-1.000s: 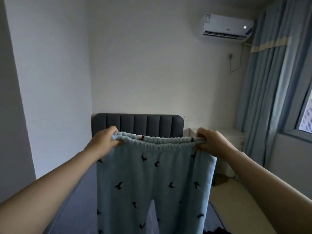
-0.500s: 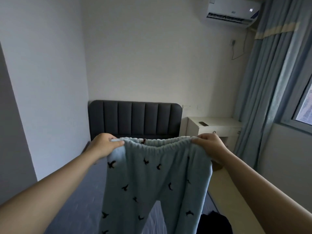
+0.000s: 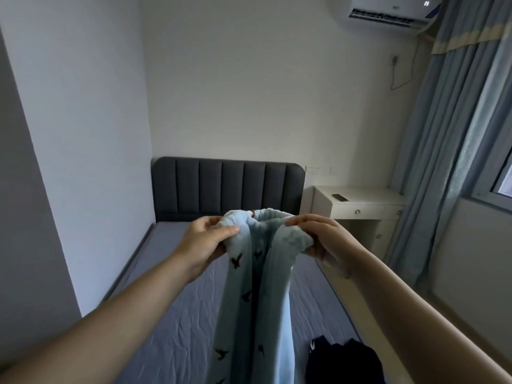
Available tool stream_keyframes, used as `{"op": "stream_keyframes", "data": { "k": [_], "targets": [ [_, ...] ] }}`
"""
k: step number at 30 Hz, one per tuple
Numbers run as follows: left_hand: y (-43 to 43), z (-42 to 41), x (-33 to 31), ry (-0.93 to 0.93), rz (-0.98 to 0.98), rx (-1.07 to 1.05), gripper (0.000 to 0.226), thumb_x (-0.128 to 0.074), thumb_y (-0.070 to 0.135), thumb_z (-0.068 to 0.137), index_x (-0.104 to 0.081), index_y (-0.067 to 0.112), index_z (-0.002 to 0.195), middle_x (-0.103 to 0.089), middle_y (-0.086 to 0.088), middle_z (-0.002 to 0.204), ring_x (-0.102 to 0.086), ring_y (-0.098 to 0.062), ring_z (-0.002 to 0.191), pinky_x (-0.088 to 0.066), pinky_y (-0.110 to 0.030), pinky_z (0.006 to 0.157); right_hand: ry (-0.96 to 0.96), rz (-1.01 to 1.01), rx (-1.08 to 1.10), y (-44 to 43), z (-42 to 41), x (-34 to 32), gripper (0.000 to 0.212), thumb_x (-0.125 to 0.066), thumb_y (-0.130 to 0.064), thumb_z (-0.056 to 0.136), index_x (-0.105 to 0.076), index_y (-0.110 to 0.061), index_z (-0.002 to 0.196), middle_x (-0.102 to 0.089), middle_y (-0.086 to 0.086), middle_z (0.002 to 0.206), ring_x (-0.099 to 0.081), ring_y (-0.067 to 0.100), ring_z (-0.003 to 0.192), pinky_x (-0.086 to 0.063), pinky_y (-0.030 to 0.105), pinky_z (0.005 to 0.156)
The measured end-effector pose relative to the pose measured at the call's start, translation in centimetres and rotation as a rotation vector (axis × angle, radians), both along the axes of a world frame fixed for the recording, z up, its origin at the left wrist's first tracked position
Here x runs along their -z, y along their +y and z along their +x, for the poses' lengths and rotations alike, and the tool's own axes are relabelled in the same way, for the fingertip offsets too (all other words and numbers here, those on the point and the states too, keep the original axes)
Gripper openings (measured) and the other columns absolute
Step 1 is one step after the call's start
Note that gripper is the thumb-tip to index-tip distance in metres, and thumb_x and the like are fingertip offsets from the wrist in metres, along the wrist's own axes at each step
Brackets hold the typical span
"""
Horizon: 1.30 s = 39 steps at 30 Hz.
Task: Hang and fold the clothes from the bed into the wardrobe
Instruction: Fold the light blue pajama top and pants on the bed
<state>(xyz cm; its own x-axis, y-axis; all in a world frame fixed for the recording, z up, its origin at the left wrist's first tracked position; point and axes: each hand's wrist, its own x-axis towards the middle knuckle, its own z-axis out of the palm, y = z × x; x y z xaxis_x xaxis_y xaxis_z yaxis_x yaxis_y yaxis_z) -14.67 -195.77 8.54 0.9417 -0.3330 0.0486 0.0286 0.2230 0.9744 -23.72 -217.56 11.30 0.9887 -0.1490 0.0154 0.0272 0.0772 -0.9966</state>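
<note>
I hold a pair of light blue fleece trousers [image 3: 253,295] with small dark bird prints up in the air above the bed [image 3: 177,314]. My left hand [image 3: 206,241] grips the left side of the elastic waistband. My right hand [image 3: 318,236] grips the right side. The two hands are close together, so the waistband is folded in half and the two legs hang side by side, down past the bottom of the frame. A dark navy garment [image 3: 343,361] lies on the bed at the lower right. No wardrobe is in view.
The bed has a grey-blue sheet and a dark padded headboard [image 3: 227,187] against the far wall. A white bedside table [image 3: 368,209] with a phone [image 3: 340,197] on it stands to the right. Blue curtains [image 3: 448,151] and a window fill the right side.
My hands have come together, folding the trousers in half lengthwise; before, the waistband was stretched wide. My view has tilted down, so more of the bed shows.
</note>
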Motion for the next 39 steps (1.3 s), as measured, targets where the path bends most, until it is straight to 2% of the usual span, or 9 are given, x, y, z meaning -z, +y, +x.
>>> {"op": "stream_keyframes", "data": {
  "k": [3, 9, 12, 14, 21, 25, 29, 32, 39],
  "targets": [
    [0.0, -1.0, -0.1, 0.000, -0.041, 0.056, 0.022, -0.065, 0.001, 0.086, -0.063, -0.004, 0.107, -0.073, -0.015, 0.094, -0.071, -0.020, 0.080, -0.059, -0.028, 0.067, -0.037, -0.022, -0.143, 0.5, -0.8, 0.6, 0.030, -0.045, 0.007, 0.095, -0.068, -0.005, 0.111, -0.071, 0.020, 0.104, -0.071, 0.026, 0.088, -0.060, 0.031, 0.075],
    [0.1, -2.3, 0.7, 0.029, -0.036, 0.093, 0.025, -0.062, 0.004, 0.088, -0.062, -0.003, 0.112, -0.069, -0.019, 0.108, -0.067, -0.023, 0.090, -0.056, -0.034, 0.081, -0.420, -0.825, 0.194, 3.0, -1.1, 2.7, 0.017, -0.071, 0.002, 0.078, -0.073, -0.013, 0.087, -0.069, -0.005, 0.067, -0.066, 0.007, 0.061, -0.053, 0.020, 0.060],
    [0.3, -2.7, 1.0, 0.008, -0.006, 0.126, 0.024, -0.061, 0.008, 0.089, -0.063, -0.001, 0.111, -0.070, -0.017, 0.107, -0.067, -0.023, 0.092, -0.055, -0.034, 0.084, -0.509, -1.128, 0.272, 3.4, -0.8, 2.9, 0.007, -0.079, -0.020, 0.077, -0.076, -0.018, 0.083, -0.058, -0.010, 0.079, -0.055, 0.005, 0.070, -0.046, 0.025, 0.060],
    [0.4, -2.9, 1.0, -0.011, 0.013, 0.160, 0.020, -0.060, 0.009, 0.089, -0.066, 0.002, 0.107, -0.072, -0.015, 0.102, -0.068, -0.021, 0.088, -0.056, -0.030, 0.080, -0.497, -1.045, 0.183, 3.4, -0.7, 3.4, 0.008, -0.075, -0.022, 0.081, -0.073, -0.019, 0.087, -0.060, -0.010, 0.091, -0.057, 0.007, 0.084, -0.050, 0.030, 0.069],
    [0.9, -3.7, 0.6, -0.188, 0.150, 0.134, 0.012, -0.061, 0.008, 0.090, -0.061, 0.004, 0.101, -0.070, -0.011, 0.091, -0.063, -0.017, 0.084, -0.053, -0.028, 0.076, -0.527, -0.906, 0.185, 4.2, -0.4, 4.5, 0.014, -0.065, -0.032, 0.088, -0.059, -0.022, 0.081, -0.055, -0.010, 0.066, -0.051, 0.008, 0.063, -0.044, 0.031, 0.058],
    [1.9, -4.1, 1.0, -0.148, 0.120, 0.196, 0.026, -0.059, 0.016, 0.090, -0.059, 0.002, 0.112, -0.066, -0.020, 0.111, -0.063, -0.023, 0.096, -0.049, -0.042, 0.094, -0.529, -0.927, 0.192, 4.8, 0.1, 5.1, 0.011, -0.064, -0.030, 0.089, -0.059, -0.021, 0.085, -0.054, -0.013, 0.065, -0.051, 0.006, 0.063, -0.042, 0.027, 0.058],
    [2.1, -4.4, 1.5, -0.343, 0.185, 0.207, 0.050, -0.076, 0.010, 0.074, -0.057, 0.011, 0.120, -0.070, -0.003, 0.113, -0.066, -0.012, 0.104, -0.054, -0.023, 0.086, -0.544, -0.892, 0.195, 5.4, 0.2, 5.3, 0.010, -0.065, -0.027, 0.090, -0.059, -0.020, 0.087, -0.058, -0.011, 0.070, -0.055, 0.006, 0.066, -0.046, 0.030, 0.060],
    [2.0, -4.0, 1.7, -0.432, 0.196, 0.062, 0.042, -0.068, -0.009, 0.079, -0.059, 0.007, 0.117, -0.070, -0.003, 0.110, -0.067, -0.012, 0.102, -0.053, -0.021, 0.086, -0.556, -0.908, 0.123, 5.4, 0.0, 5.0, 0.010, -0.063, -0.032, 0.092, -0.062, -0.022, 0.090, -0.062, -0.009, 0.074, -0.057, 0.007, 0.069, -0.047, 0.026, 0.062],
    [4.3, -2.3, 1.4, -0.557, 0.336, -0.019, 0.038, -0.062, -0.014, 0.081, -0.064, 0.011, 0.109, -0.070, 0.005, 0.100, -0.066, 0.000, 0.089, -0.051, -0.012, 0.079, -0.129, -1.248, -0.282, 2.2, -2.4, 3.9, 0.060, -0.029, -0.067, 0.093, -0.055, -0.016, 0.074, -0.044, -0.006, 0.063, -0.040, 0.004, 0.054, -0.036, 0.025, 0.054]
  ]
}}
